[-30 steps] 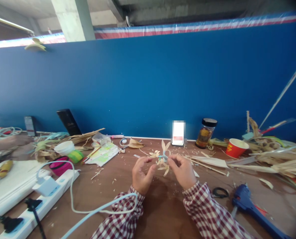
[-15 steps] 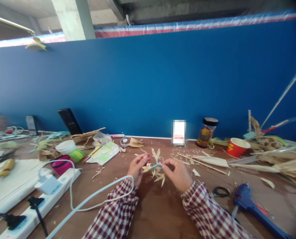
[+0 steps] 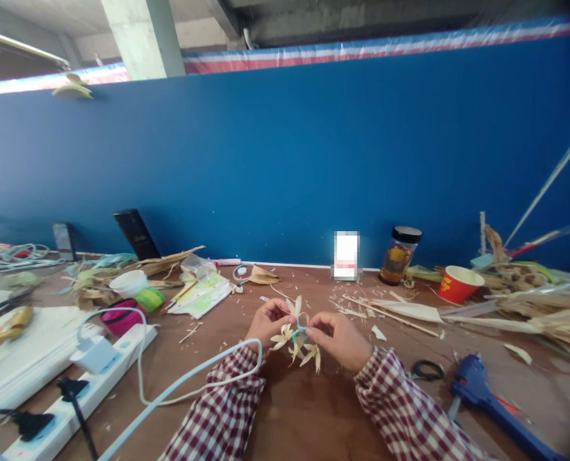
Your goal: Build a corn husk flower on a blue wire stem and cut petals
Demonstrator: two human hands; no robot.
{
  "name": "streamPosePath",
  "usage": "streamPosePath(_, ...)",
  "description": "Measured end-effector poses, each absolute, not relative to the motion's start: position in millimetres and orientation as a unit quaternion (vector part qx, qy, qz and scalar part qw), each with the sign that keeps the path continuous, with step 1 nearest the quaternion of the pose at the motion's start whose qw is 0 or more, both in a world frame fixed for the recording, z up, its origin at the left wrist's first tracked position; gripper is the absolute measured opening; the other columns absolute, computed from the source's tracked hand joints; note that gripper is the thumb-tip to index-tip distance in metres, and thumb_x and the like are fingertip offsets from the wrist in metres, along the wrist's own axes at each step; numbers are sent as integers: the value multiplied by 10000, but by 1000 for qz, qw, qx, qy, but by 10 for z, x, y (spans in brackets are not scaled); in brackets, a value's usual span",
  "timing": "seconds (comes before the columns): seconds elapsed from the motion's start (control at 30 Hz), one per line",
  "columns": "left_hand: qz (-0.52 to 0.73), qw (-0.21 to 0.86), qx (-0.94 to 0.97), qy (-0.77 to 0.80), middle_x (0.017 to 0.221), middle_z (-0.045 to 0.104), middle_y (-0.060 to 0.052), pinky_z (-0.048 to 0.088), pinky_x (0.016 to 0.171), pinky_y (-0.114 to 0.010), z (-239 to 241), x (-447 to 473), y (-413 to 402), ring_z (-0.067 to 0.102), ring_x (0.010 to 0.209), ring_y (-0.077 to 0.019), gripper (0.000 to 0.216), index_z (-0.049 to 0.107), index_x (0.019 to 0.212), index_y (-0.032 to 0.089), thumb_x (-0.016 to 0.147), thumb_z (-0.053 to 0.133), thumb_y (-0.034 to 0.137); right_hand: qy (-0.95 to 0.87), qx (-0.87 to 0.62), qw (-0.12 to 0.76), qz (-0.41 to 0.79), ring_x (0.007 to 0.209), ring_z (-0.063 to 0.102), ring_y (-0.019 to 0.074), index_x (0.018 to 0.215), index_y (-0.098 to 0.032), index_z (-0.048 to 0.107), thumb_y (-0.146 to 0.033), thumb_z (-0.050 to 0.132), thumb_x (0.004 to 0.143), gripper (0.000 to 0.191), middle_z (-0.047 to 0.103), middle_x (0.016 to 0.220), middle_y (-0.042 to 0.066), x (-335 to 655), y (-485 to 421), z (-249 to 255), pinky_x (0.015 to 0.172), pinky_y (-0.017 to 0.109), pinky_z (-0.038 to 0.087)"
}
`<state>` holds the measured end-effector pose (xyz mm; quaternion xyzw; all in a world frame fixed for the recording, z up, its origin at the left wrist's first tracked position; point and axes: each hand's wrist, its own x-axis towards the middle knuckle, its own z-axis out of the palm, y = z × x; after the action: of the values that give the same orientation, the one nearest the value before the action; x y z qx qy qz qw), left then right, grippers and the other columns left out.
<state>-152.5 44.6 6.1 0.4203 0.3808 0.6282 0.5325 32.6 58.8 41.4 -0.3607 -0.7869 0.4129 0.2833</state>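
Low over the brown table (image 3: 313, 410), at its middle, both my hands pinch a small bundle of pale dried-leaf petals (image 3: 298, 339) bound with a light blue wire. My left hand (image 3: 267, 323) grips the bundle's left side with closed fingers. From the right, my right hand (image 3: 340, 338) pinches the blue wire with its fingertips. Both sleeves are red-and-white checked. A pale blue cable (image 3: 183, 384) loops over my left forearm.
A blue glue gun (image 3: 481, 390) and black scissors (image 3: 425, 369) lie at the right, with a red paper cup (image 3: 459, 283), a dark-lidded jar (image 3: 398, 255) and dried husk strips (image 3: 529, 307) behind. At the left are a white power strip (image 3: 78, 384), a pink roll (image 3: 116, 318) and papers (image 3: 201, 294).
Both hands have come down and nearer to me with the leaf bundle, and have drawn closer together around it. The bundle has turned between the fingers.
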Motion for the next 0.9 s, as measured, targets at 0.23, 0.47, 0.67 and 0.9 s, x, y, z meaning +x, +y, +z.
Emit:
streamPosePath(0.23,609,427,533,402,801,635,-38,467,637,-267,86,-1520,418,601,708,-154,260,644,735,155,538,794,231,-796,-359,232,429,638,555,142,758,-152,648,-364,535,772,240,648,698,29,422,691,361,597,238,417)
streamPosePath(0.47,514,251,673,469,869,652,-100,462,745,-314,229,-1558,335,605,835,-214,122,711,674,164,631,729,277,-795,-363,206,439,601,534,132,736,-146,646,-383,537,767,263,630,658,24,466,748,373,581,239,403)
streamPosePath(0.67,538,229,667,463,858,680,-88,449,797,-345,177,-1542,353,606,841,-228,136,729,770,211,657,706,282,-782,-366,216,456,583,536,130,744,-138,638,-379,529,772,267,624,643,20,467,758,369,573,242,409)
streamPosePath(0.9,573,187,661,447,820,715,-80,378,896,-413,164,-1472,349,578,923,-269,74,738,712,263,644,712,248,-781,-380,215,447,576,540,133,737,-138,642,-370,527,768,260,630,640,20,449,741,389,580,250,417)
